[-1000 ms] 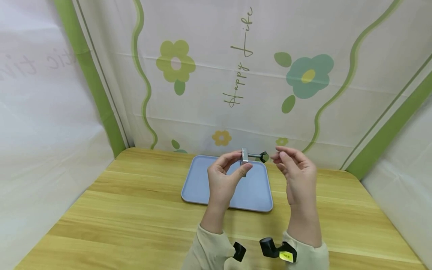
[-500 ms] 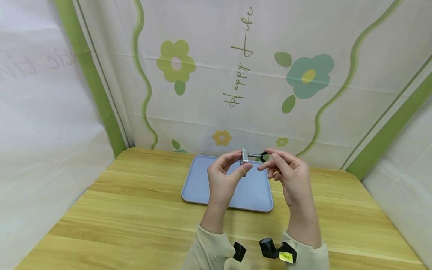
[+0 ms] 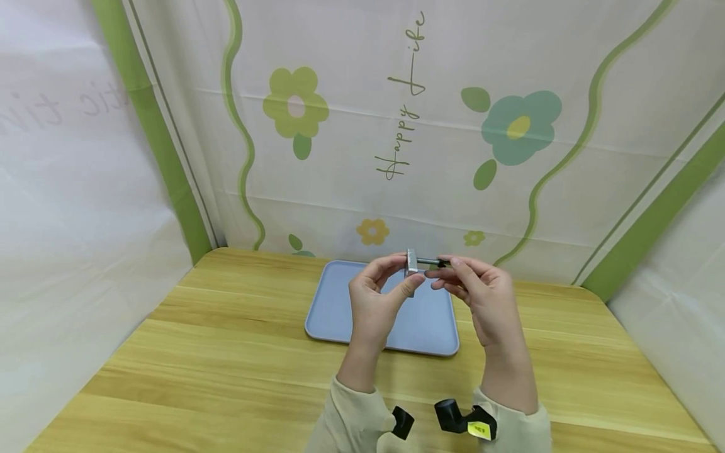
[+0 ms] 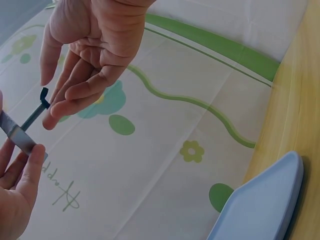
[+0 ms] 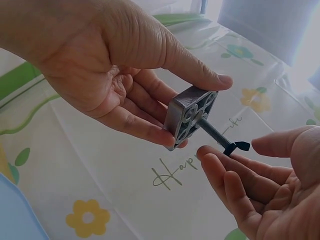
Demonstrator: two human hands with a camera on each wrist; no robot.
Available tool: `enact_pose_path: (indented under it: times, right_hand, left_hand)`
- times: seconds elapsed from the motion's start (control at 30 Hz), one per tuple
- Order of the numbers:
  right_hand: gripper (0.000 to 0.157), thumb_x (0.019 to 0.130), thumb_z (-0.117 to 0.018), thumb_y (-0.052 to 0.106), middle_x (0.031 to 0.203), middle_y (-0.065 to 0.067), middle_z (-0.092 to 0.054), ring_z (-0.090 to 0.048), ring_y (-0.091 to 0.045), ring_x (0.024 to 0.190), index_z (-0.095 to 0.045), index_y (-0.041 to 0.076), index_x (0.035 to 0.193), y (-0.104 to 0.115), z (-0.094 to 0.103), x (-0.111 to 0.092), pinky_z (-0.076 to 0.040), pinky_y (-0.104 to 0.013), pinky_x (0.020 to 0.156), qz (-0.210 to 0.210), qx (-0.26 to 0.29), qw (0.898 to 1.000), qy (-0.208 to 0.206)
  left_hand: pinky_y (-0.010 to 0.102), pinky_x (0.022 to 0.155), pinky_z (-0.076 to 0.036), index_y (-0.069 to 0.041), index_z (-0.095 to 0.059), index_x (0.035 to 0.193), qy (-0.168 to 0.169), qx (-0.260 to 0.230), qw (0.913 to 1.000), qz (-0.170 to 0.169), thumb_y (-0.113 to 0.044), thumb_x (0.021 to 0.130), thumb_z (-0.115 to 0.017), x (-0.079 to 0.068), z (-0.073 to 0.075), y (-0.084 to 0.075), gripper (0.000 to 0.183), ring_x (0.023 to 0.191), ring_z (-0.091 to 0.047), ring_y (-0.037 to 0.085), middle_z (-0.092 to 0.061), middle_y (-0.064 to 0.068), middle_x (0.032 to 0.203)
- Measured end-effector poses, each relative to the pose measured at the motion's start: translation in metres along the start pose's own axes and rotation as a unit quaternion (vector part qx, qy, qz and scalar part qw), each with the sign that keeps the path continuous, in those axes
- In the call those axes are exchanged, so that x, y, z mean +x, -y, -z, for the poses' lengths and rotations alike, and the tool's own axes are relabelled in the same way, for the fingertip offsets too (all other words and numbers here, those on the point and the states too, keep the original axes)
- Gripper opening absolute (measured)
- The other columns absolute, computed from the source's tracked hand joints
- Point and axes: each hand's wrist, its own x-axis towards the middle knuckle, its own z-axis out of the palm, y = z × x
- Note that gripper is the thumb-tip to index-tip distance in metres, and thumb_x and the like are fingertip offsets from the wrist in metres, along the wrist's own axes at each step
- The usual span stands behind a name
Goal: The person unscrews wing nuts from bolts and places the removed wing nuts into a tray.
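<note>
A square silver metal block (image 3: 411, 262) is held at its edges between the fingers and thumb of my left hand (image 3: 374, 299). From the hole in its middle sticks a threaded wing screw (image 5: 215, 132) with a dark winged head, pointing towards my right hand (image 3: 493, 299). That hand has its fairly straight fingers beneath the screw's head, and in the right wrist view its thumb stands slightly apart from the wing. Whether a fingertip touches the head is hard to tell. The left wrist view shows the block (image 4: 19, 137) partly covered by the left hand's fingers.
A pale blue tray (image 3: 331, 314) lies on the wooden table (image 3: 226, 352) below the hands. Behind the table hangs a white curtain (image 3: 340, 189) with printed flowers. Black cameras (image 3: 450, 415) are strapped at both sleeves.
My right hand has moved left to the winged head of the screw, its fingers now around that end. The left hand and the block have stayed in place.
</note>
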Motion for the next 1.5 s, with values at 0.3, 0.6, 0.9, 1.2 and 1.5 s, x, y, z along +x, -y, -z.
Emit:
enact_pose_path:
  times: [0.3,0.6,0.9,1.2,1.5]
  right_hand:
    - [0.019,0.102,-0.057,0.018,0.091,0.000,-0.078,-0.075,-0.013,0.081,-0.074,0.010,0.106,-0.0006,0.0001,0.0000,-0.060,-0.019,0.080,0.000,0.010,1.000,0.007]
    - [0.025,0.102,-0.058,0.014,0.099,0.000,-0.076,-0.075,-0.013,0.090,-0.068,-0.002,0.118,-0.0018,0.0010,0.0006,-0.059,-0.019,0.085,0.008,0.025,1.000,0.018]
    - [0.020,0.099,-0.060,0.004,0.094,0.002,-0.077,-0.074,-0.011,0.091,-0.070,0.006,0.116,-0.0045,0.0017,0.0008,-0.058,-0.020,0.088,0.024,0.039,0.999,0.025]
    - [0.026,0.095,-0.061,-0.005,0.097,0.002,-0.076,-0.074,-0.011,0.085,-0.066,-0.001,0.120,-0.0065,0.0020,0.0010,-0.058,-0.022,0.089,0.060,0.024,0.998,0.028]
    - [0.026,0.095,-0.061,-0.006,0.096,0.002,-0.073,-0.072,-0.011,0.084,-0.063,-0.007,0.121,-0.0062,0.0013,0.0014,-0.058,-0.022,0.089,0.072,-0.008,0.997,0.016]
  left_hand:
    - [0.021,0.070,-0.060,-0.001,-0.070,0.111,0.000,0.001,1.0000,-0.004,-0.012,0.081,-0.082,0.0002,-0.0002,0.0009,0.034,0.113,-0.066,0.016,-0.070,0.016,0.116]
    - [0.022,0.070,-0.061,-0.001,-0.070,0.111,0.001,0.001,1.0000,-0.005,-0.011,0.080,-0.083,0.0003,-0.0001,0.0020,0.034,0.113,-0.066,0.016,-0.070,0.016,0.116]
    - [0.023,0.070,-0.061,0.000,-0.070,0.110,0.000,-0.001,1.0000,-0.006,-0.010,0.081,-0.083,0.0003,-0.0006,0.0024,0.034,0.112,-0.066,0.015,-0.070,0.016,0.116]
    - [0.021,0.071,-0.060,0.001,-0.070,0.110,-0.002,-0.001,1.0000,-0.005,-0.009,0.080,-0.083,0.0002,-0.0014,0.0026,0.034,0.112,-0.067,0.016,-0.070,0.016,0.116]
    - [0.021,0.071,-0.060,0.001,-0.070,0.110,0.001,0.000,1.0000,-0.004,-0.009,0.080,-0.083,-0.0005,-0.0023,0.0018,0.034,0.112,-0.066,0.017,-0.070,0.015,0.116]
